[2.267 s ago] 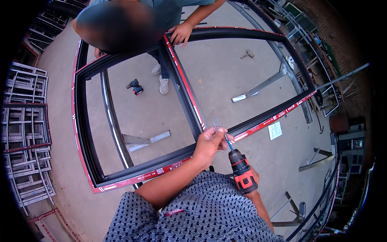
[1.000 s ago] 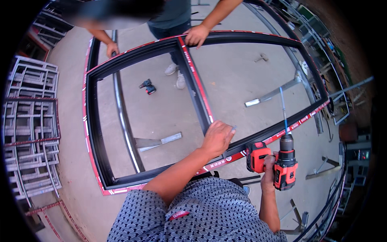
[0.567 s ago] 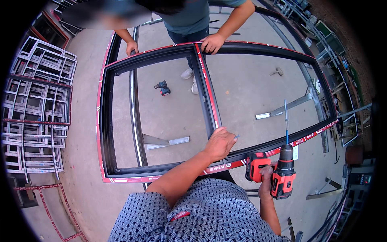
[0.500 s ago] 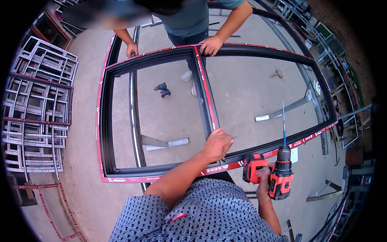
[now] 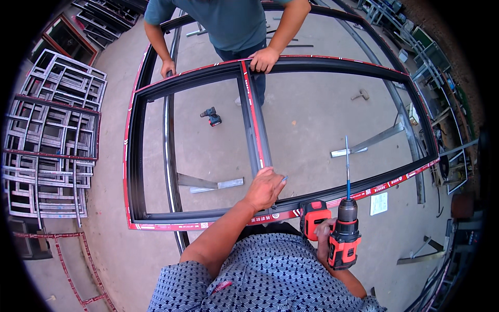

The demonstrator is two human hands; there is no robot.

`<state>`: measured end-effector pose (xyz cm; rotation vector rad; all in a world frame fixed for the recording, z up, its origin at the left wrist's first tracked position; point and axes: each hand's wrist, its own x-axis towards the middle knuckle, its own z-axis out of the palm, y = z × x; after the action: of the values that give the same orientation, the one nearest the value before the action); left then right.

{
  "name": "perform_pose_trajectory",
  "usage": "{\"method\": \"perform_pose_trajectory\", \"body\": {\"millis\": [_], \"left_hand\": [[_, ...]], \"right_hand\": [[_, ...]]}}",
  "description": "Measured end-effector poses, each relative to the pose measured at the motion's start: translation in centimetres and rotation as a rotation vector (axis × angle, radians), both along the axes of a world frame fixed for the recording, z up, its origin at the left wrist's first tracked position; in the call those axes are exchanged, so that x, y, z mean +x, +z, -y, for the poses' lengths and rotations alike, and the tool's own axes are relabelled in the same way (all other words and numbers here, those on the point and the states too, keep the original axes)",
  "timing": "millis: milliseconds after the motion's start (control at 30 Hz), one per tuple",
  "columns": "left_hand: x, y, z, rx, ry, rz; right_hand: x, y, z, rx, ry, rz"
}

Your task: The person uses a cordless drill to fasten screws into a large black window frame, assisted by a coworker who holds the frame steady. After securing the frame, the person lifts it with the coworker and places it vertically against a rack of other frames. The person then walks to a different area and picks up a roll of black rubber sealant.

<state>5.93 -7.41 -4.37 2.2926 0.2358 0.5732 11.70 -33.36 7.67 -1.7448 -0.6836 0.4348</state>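
A large black window frame point(image 5: 136, 156) with red-printed protective film lies across metal supports in front of me. A dividing bar point(image 5: 253, 122) runs across it from the far side to my side. Close to the near rail, my left hand point(image 5: 264, 190) is wrapped round that bar's near end. A small bluish tip sticks out by its fingers, too small to name. At the right, my right hand point(image 5: 324, 234) grips a red and black cordless drill point(image 5: 345, 234) by its handle. Its long bit point(image 5: 347, 171) points away from me, over the near rail, touching nothing visible.
Opposite me a co-worker's hand point(image 5: 265, 60) holds the bar's far end; the other hand point(image 5: 168, 68) is at the far rail. On the floor lie another drill point(image 5: 211, 116) and a mallet point(image 5: 359, 94). Stacked metal frames point(image 5: 52, 135) stand left; a metal support point(image 5: 374, 140) reaches under the frame.
The dividing bar has shifted left within the frame, with my left hand and the co-worker's hand on it. The drill in my right hand has moved left and slightly nearer to me.
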Motion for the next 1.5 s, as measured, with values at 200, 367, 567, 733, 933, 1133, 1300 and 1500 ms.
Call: {"method": "perform_pose_trajectory", "body": {"millis": [200,367,567,733,933,1133,1300,1500], "left_hand": [[-0.1,0.2,-0.2,-0.047,-0.033,0.002],[-0.2,0.1,-0.8,-0.044,-0.096,0.005],[-0.4,0.2,-1.5,-0.036,-0.164,0.018],[-0.5,-0.5,-1.7,-0.021,-0.175,0.054],[-0.5,-0.2,-1.9,-0.026,-0.194,0.086],[-0.3,-0.6,-2.0,-0.011,-0.186,0.112],[-0.2,-0.7,-2.0,-0.024,-0.195,0.119],[-0.3,-0.9,-2.0,-0.027,-0.193,0.126]], "right_hand": [[-0.5,-1.7,-0.2,0.043,-0.128,-0.081],[-0.6,-2.9,-0.9,0.153,-0.242,-0.110],[-0.4,-4.2,-0.8,0.211,-0.265,-0.082],[-1.0,-3.5,-1.7,0.224,-0.319,-0.105],[-1.1,-3.5,-1.7,0.267,-0.326,-0.159],[-1.2,-3.7,-1.4,0.260,-0.330,-0.156],[-1.3,-3.6,-1.3,0.253,-0.346,-0.166],[-1.4,-3.5,-1.5,0.258,-0.340,-0.152]]}}
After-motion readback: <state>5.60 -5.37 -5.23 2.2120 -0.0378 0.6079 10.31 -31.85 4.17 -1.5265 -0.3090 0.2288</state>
